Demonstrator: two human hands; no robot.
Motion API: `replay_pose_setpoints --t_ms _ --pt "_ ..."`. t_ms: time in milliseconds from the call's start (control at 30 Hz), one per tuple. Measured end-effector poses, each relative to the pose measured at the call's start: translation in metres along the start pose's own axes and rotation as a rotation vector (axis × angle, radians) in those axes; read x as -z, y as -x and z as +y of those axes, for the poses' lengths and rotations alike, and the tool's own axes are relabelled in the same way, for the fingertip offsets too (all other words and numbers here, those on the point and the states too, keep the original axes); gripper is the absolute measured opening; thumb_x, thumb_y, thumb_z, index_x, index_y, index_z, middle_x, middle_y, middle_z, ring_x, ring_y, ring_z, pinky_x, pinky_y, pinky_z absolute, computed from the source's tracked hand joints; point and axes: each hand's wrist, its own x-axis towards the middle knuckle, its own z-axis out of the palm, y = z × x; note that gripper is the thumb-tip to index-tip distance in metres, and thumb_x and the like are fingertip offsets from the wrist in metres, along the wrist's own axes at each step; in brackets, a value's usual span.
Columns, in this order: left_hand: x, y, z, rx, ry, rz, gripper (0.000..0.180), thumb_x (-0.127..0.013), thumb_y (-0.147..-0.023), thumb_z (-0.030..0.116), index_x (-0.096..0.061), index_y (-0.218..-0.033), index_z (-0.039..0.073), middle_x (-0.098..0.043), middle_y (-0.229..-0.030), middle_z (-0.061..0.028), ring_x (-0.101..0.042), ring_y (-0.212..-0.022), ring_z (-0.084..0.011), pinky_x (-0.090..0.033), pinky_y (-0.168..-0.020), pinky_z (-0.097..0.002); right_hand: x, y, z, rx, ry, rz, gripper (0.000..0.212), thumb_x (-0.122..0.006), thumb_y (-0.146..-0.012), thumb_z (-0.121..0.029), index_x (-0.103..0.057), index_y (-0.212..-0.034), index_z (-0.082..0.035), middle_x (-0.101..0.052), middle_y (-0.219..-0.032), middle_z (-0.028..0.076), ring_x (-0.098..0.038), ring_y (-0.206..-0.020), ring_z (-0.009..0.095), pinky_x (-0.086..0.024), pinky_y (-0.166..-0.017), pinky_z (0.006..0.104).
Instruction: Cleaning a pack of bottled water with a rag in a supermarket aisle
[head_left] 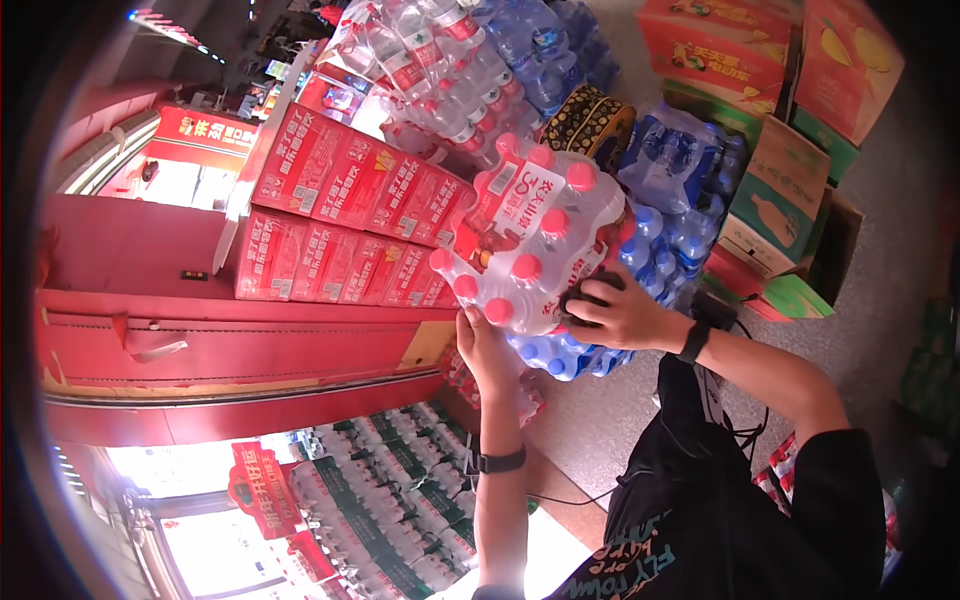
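A shrink-wrapped pack of water bottles (541, 226) with red caps is tilted between my hands, in front of stacked goods. My left hand (484, 345) supports its lower left edge, with the fingertips partly hidden against the plastic. At its lower right side, my right hand (618, 312) is closed with curled fingers on the wrap. Something black (588, 299) shows at those fingers; I cannot make out what it is. Under and beside the held pack are blue-capped bottle packs (560, 358). Both of my wrists wear black bands.
Red printed cartons (335, 180) are stacked at the left by a red counter (250, 350). More bottle packs (420, 60) stand beyond. At the right are a green-and-brown carton (775, 200) and orange boxes (715, 50). Shelved bottles (385, 490) fill the lower left; grey floor (590, 420) lies between.
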Motion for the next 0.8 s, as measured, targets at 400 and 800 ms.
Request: replay_pose_setpoints --t_ms 400,800 --pt "-0.006 0.01 0.005 0.065 -0.267 0.014 0.035 -0.049 -0.113 0.017 -0.055 -0.139 -0.005 -0.062 -0.132 -0.0176 -0.065 -0.12 -0.0295 -0.053 -0.101 -0.0404 -0.017 0.086 0.092 0.167 0.082 -0.308 0.022 -0.07 -0.085 -0.026 -0.066 -0.106 -0.024 -0.059 -0.125 -0.011 -0.054 -0.113 0.017 -0.053 -0.098 0.0509" --pt "-0.019 0.019 0.006 0.127 -0.085 0.156 0.038 -0.051 -0.113 0.021 -0.054 -0.145 0.0 -0.062 -0.132 -0.0129 -0.063 -0.12 -0.0246 -0.051 -0.103 -0.038 0.002 0.002 0.128 0.182 -0.015 0.18 0.025 -0.074 -0.088 -0.037 -0.065 -0.111 -0.036 -0.054 -0.129 -0.015 -0.049 -0.123 0.013 -0.046 -0.091 0.0449"
